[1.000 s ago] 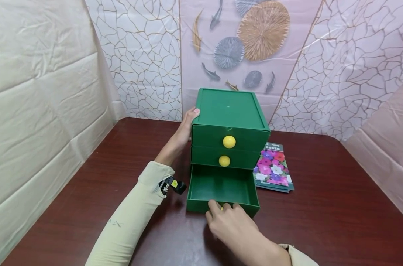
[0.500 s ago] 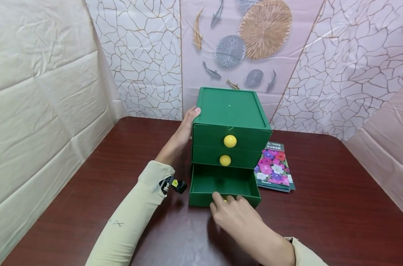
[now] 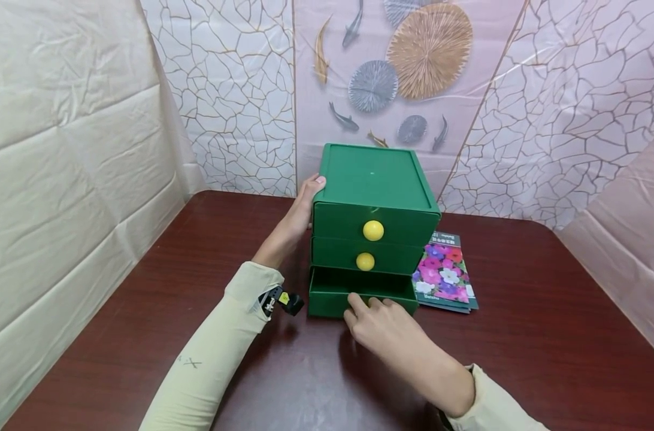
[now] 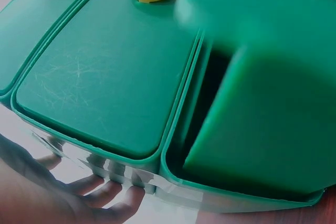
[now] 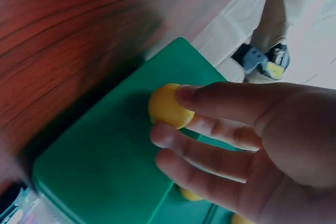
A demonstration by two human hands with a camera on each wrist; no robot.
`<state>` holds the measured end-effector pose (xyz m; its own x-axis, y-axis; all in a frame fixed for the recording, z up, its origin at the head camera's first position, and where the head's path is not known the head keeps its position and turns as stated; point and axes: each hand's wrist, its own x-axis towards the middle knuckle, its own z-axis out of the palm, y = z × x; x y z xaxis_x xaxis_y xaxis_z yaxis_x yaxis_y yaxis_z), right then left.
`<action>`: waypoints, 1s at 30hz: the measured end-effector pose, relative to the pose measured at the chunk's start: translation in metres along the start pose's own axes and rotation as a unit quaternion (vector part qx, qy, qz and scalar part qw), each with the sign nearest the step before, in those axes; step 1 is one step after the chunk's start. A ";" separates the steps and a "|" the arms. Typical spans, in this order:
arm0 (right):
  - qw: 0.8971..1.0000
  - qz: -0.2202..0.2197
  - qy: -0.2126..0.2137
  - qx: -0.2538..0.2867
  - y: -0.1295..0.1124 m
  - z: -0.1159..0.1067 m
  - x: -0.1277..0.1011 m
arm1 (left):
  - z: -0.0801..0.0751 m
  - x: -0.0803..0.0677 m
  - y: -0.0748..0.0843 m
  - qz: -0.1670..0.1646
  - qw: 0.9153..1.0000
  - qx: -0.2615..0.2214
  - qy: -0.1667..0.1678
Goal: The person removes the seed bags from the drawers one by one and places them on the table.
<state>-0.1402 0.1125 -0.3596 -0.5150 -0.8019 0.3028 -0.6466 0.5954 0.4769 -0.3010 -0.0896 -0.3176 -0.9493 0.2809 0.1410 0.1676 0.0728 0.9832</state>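
Observation:
A green three-drawer chest point(image 3: 375, 176) with yellow knobs point(image 3: 372, 230) stands on a dark red table point(image 3: 548, 335). My left hand point(image 3: 297, 218) presses flat against its left side, thumb at the top front corner; its fingers point(image 4: 105, 192) lie along the wall. The bottom drawer point(image 3: 329, 296) sticks out a little. My right hand point(image 3: 383, 326) touches its front with fairly straight fingers. In the right wrist view the index finger point(image 5: 220, 98) lies over the drawer's yellow knob point(image 5: 167, 106). The drawer point(image 4: 262, 124) looks blurred in the left wrist view.
A stack of flower seed packets point(image 3: 444, 275) lies on the table right of the chest, touching or nearly touching it. Plastic-covered walls close in the table at the back and on both sides. A small black and yellow device point(image 3: 281, 299) sits on my left sleeve.
The bottom drawer has slid back into the chest, from wide open to nearly closed, with my right hand moving forward on its front. My left hand has stayed on the chest's side.

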 end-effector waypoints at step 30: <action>0.993 0.066 -0.003 0.095 0.020 0.033 0.003 | 0.000 0.002 0.000 -0.003 1.000 -0.002 0.007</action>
<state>-0.1733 0.1231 -0.3768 -0.6051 -0.7161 0.3479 -0.6673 0.6945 0.2689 -0.3026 -0.0890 -0.3170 -0.9540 0.2668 0.1367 0.1608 0.0708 0.9844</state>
